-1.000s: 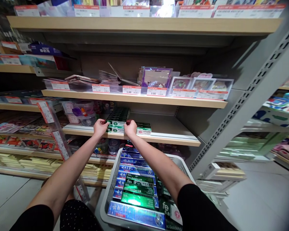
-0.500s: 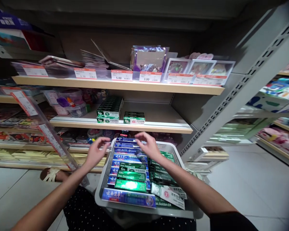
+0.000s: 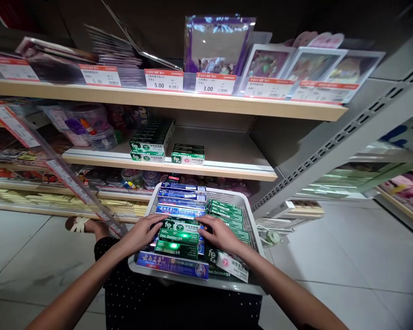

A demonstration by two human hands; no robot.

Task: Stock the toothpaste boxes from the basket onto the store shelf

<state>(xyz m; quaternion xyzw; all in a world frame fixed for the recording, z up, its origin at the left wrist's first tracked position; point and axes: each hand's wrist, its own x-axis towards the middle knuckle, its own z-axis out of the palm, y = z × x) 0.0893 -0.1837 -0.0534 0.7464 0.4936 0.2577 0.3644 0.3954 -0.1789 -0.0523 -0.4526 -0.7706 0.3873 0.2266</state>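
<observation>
A grey plastic basket (image 3: pixel 253 215) rests at my lap, filled with toothpaste boxes. Blue boxes (image 3: pixel 181 210) lie in a column on its left, green ones (image 3: pixel 227 214) on the right. Across the blue column sit several green toothpaste boxes (image 3: pixel 179 236). My left hand (image 3: pixel 145 233) presses its fingers against the left end of these green boxes. At their right end, my right hand (image 3: pixel 222 233) has curled fingers and thumb against them, so they are held between both hands. A white-and-green box (image 3: pixel 232 263) lies slanted at the near right corner.
Ahead, a shelf (image 3: pixel 227 167) bears two rows of green toothpaste boxes, a long one (image 3: pixel 151 140) and a short one (image 3: pixel 188 154). The shelf above (image 3: pixel 192 101) juts out with price tags. A slotted metal post (image 3: pixel 330 137) rises on the right. Clear tubs (image 3: pixel 91 123) stand left.
Both hands have come down from the basket's far end onto the ends of the green boxes lying on the blue ones. The view has shifted closer to the shelves.
</observation>
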